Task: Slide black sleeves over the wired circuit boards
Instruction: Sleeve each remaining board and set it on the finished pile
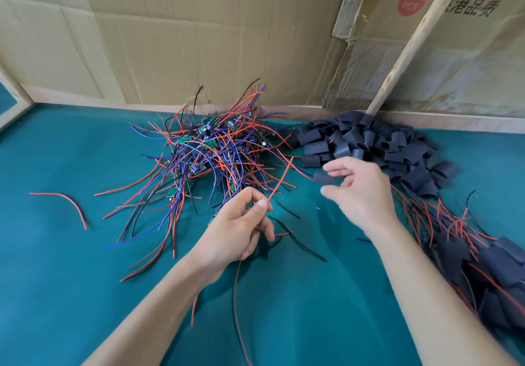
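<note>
Right now your left hand (241, 223) is curled around a bundle of thin red and black wires (279, 182), thumb and fingers pinching them so one red lead sticks up and away while others trail down past your wrist; whether a board sits inside that grip is hidden. Your right hand (360, 189) pinches a single flat black sleeve (324, 177) between thumb and fingertips, the other fingers loosely bent, and holds it just beside the tip of that red lead without touching it.

Behind your left hand lies the tangled heap of small green circuit boards with red, blue and black wires (210, 149). To its right, against the back edge, sits the pile of loose black sleeves (377, 144). Near your right forearm lies a row of boards already covered in black sleeves (488, 269), their wires fanning toward the sleeve pile.

Everything rests on a teal cloth-covered surface (71, 266). One stray red and black wire (68, 203) lies apart on the left. Brown cardboard sheets (199, 38) and a slanted pale wooden batten (412, 44) wall off the back, and the cloth between your forearms is bare but for trailing wires.
</note>
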`<state>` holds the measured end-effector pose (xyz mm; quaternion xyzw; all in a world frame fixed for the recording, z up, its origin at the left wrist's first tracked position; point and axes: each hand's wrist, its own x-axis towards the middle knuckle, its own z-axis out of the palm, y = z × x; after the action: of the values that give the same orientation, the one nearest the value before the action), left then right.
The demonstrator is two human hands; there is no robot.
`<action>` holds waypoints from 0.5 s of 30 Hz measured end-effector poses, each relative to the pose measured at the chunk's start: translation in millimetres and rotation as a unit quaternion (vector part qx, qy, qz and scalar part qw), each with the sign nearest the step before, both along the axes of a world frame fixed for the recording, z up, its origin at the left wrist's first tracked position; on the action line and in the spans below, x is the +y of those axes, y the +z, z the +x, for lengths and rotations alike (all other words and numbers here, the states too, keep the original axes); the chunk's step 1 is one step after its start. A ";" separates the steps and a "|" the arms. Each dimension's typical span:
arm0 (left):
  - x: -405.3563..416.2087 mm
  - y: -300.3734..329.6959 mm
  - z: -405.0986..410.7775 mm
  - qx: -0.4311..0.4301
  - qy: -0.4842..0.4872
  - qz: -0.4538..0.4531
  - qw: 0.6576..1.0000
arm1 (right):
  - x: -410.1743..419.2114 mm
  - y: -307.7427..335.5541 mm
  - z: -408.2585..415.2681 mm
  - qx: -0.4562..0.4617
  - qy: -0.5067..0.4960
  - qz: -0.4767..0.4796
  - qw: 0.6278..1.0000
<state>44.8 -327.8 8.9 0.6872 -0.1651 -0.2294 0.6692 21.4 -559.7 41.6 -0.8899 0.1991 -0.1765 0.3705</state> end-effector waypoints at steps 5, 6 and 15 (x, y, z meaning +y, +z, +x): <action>-3.9 -1.8 -1.6 -0.013 0.014 0.003 1.000 | 62.2 -11.7 -40.1 -0.043 0.141 0.181 0.972; -4.1 -2.9 -2.3 -0.018 0.016 0.008 1.000 | 70.7 -15.8 -43.3 -0.036 0.157 0.177 0.971; -8.1 -19.2 -1.1 -0.103 0.025 0.041 0.994 | 94.8 -26.4 -59.7 -0.066 0.130 -0.124 0.982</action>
<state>43.7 -335.9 -10.2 0.7376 -0.2068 -0.1473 0.6257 -38.4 -464.9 15.1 -0.9335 0.0333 -0.2088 0.2897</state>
